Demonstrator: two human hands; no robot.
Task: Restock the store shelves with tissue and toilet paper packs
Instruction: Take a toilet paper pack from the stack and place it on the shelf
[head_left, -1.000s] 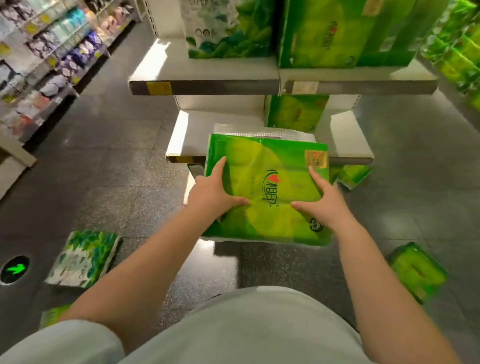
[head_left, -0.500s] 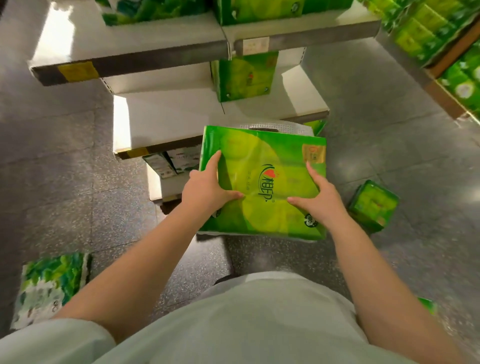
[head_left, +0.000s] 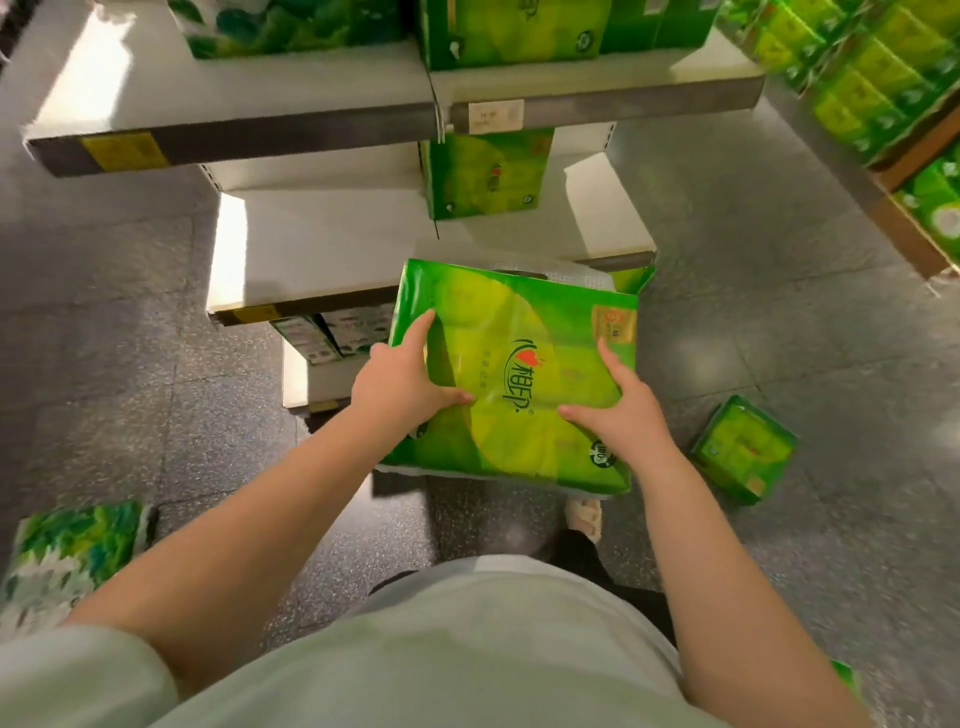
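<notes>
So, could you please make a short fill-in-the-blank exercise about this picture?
1. Both hands, the left hand and the right hand, hold one large ____ pack.
2. A smaller green pack lies on the ____.
3. The logo on the held pack has a red ____.

Missing words: green; floor; heart

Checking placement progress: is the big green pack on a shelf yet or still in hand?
In hand. Left hand and right hand grip the big green pack, held in front of the middle shelf.
</notes>
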